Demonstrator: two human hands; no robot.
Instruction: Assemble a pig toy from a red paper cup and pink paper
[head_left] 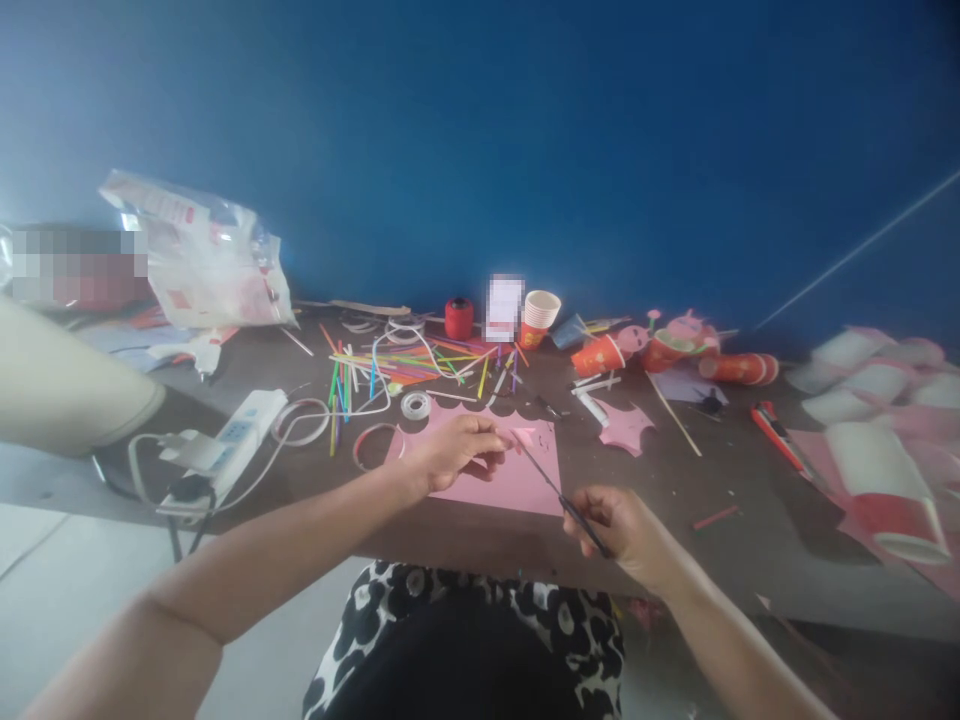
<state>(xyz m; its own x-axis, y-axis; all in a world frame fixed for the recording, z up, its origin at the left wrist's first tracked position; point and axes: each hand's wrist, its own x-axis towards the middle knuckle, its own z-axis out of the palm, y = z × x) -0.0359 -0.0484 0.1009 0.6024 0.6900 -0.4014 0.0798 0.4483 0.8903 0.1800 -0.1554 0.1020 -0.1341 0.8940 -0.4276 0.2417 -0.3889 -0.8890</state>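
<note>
My left hand (466, 450) is closed in a pinch on a small pink paper piece (523, 437) above the table. In my right hand (611, 525) are black-handled scissors (561, 495), gripped at the handles, their blades pointing up and left to the pinched piece. Whether the blades touch the paper I cannot tell. Beneath both lies a larger pink sheet (499, 487) with a scalloped far edge. A roll of tape (415, 405) rests by its far left corner, and a cut pink paper shape (627, 428) lies to its right.
Colourful sticks (420, 362) are scattered toward the back. A white power strip (238, 440) with cables stands left, near a glue gun (196, 350). Stacked paper cups (538, 318) stand by the blue wall. A red utility knife (784, 440) and white-and-red cups (885, 490) lie right.
</note>
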